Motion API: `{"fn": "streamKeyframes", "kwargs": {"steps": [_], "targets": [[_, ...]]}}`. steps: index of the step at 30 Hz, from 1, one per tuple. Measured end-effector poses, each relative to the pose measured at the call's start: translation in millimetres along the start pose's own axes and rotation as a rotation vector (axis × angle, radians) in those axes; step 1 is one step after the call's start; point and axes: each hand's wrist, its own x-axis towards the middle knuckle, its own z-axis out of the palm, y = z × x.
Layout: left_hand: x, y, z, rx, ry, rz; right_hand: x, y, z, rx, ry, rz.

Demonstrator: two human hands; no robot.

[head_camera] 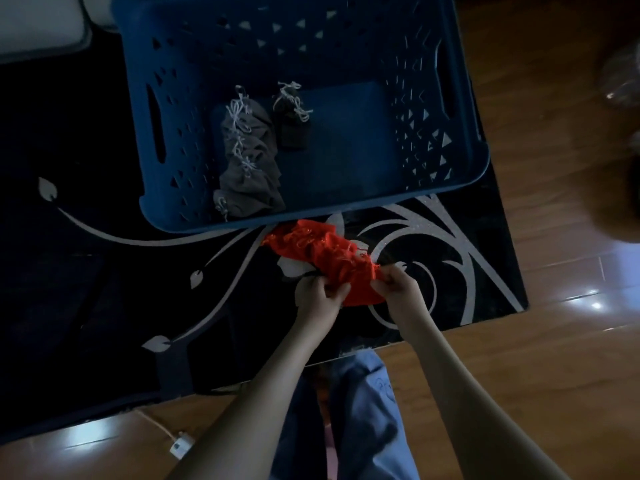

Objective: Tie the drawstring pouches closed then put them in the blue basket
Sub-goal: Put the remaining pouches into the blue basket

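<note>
Black vine-patterned table (pixel 104 289) on wood floor (pixel 554 358), blue basket (pixel 180 98) at far edge, left hand (pixel 320 294) and right hand (pixel 401 289) pinching red pouches (pixel 322 251), cords indistinct in dimness

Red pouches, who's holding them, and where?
Yes. Both grips hold the red pouches at the near end: left hand on the left edge, right hand on the right edge.

Tied pouches (pixel 247 157) inside basket (pixel 138 116) at its left; pouch heap (pixel 322 251) on table (pixel 104 289) just before it.

The left arm (pixel 256 393) and right arm (pixel 460 386) are extending forward, converging. The left hand (pixel 320 294) and right hand (pixel 398 285), fingers curled, are each pinching the red pouch (pixel 346 271).
</note>
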Motion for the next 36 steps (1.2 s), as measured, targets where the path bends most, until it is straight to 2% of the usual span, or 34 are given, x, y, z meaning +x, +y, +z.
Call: {"fn": "streamKeyframes", "kwargs": {"steps": [4,8,12,17,21,25,29,33,36], "targets": [[1.5,-7.4,-1.7,0.000,-0.014,0.002,-3.5,0.4,-2.6,-0.018,-0.059,-0.031],[-5.9,-3.3,-3.7,-0.141,-0.214,-0.024,-1.8,0.8,3.1,-0.167,-0.116,-0.148],[-2.8,-8.0,1.8,-0.112,-0.113,0.042,-4.8,1.5,13.6,-0.107,-0.088,-0.122],[0.4,-7.9,-2.0,-0.096,0.024,0.069,-3.3,0.8,16.1,-0.073,-0.149,-0.121],[-8.1,-13.5,-17.5,-0.229,-0.072,0.008,4.8,-8.0,18.6,0.084,-0.139,-0.026],[-20.7,-19.0,-27.0,-0.429,-0.168,-0.001,-1.3,-16.7,30.5,-0.064,-0.282,-0.071],[-25.6,-19.9,-34.3,-0.536,-0.267,0.025,-13.4,-20.3,38.2,-0.037,-0.160,-0.169],[-28.1,-20.6,-36.7,-0.539,-0.256,0.035,-24.2,-14.6,49.7,-0.069,-0.116,-0.179],[-32.5,-22.2,-41.1,-0.565,-0.223,0.044,-28.4,-16.5,57.9,-0.077,-0.173,-0.155]]}}
